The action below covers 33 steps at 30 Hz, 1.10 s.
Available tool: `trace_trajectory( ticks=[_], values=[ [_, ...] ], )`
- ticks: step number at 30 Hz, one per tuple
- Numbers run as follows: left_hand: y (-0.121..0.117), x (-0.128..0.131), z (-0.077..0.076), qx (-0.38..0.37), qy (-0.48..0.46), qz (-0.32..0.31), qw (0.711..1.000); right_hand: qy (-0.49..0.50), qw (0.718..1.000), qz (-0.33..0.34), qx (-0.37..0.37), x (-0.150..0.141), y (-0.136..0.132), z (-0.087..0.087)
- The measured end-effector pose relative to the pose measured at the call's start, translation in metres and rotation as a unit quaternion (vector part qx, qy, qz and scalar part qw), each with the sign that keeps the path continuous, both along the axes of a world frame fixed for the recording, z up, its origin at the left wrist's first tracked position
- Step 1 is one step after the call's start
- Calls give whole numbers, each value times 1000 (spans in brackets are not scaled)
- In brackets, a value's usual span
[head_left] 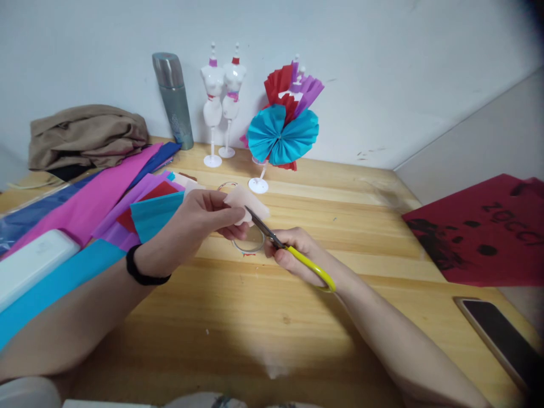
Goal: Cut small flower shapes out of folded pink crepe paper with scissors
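Between the thumb and fingers of my left hand (212, 214) is a pale pink piece of paper (249, 199), held above the table. My right hand (300, 252) grips a pair of scissors with yellow handles (308, 263); their dark blades point up and left and meet the lower edge of the paper. Whether the blades are parted is hard to see. Just below the hands, a roll of clear tape (250, 243) rests on the wooden table, partly hidden by them.
Behind stand two small white mannequins (212, 93) and another dressed in blue, red and purple pleated paper (283, 136). A grey flask (174, 102) leans at the wall. Coloured paper sheets (93, 195) and a white case (36, 266) lie left; a phone (497, 340) and red bag (480, 232) right.
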<state>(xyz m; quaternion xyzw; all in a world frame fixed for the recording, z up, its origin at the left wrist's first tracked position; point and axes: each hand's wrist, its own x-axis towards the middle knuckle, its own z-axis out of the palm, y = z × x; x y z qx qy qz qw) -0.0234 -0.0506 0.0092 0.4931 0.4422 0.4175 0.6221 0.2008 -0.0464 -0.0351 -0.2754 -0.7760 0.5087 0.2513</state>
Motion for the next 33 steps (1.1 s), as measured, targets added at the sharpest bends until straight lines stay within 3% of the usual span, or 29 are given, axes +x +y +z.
trace_trajectory(
  ticks=[17,33],
  values=[
    [-2,1,-2,36,41,22,998,8,1000,6,7,-2,2,-5],
    [-2,6,0,6,34,54,998,-15,999,-24,24,-5,2,-10]
  ],
)
